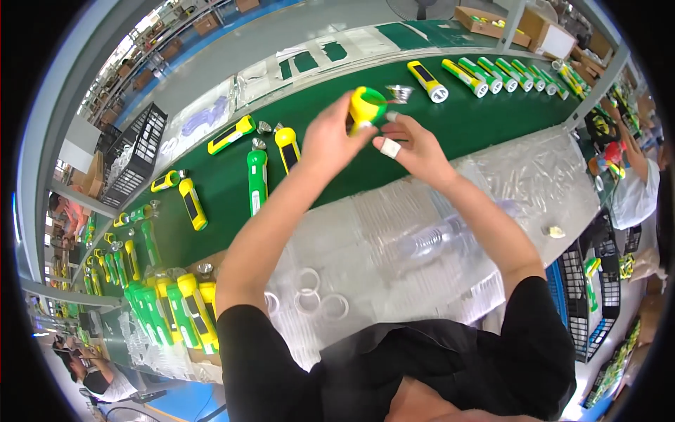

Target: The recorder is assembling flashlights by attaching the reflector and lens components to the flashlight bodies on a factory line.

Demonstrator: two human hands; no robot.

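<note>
Left hand (327,144) grips a flashlight (364,105) with a yellow head and green rim, raised over the green surface (478,126); fingers are closed round its body, which they largely hide, and motion blur softens the outline. Right hand (418,151) is just right of the held flashlight, fingers bent toward its rim, one finger wearing a white wrap (389,148); cannot tell whether these fingers pinch anything or touch the rim. A silver reflector cup (399,93) sits immediately right of the held flashlight, with a thin reddish line, possibly a wire, between the two. Farther right of the held flashlight: a yellow flashlight with a dark panel (425,79) lying alone, then a slanted row of green and yellow flashlights (500,74). Left of the held flashlight: a yellow flashlight (287,148), partly behind the left forearm; a green flashlight (257,176) with a silver cup at its upper end; a yellow-and-green flashlight (232,135) lying aslant. Well to the lower left of it, a dense group of flashlights (186,309), yellow and green, side by side. Below the held flashlight, nearer the body, clear plastic sheeting (524,179) covers the near part; four white rings (335,307) lie there, one partly hidden by the left arm. Far left of the held flashlight, a black crate (137,155).
</note>
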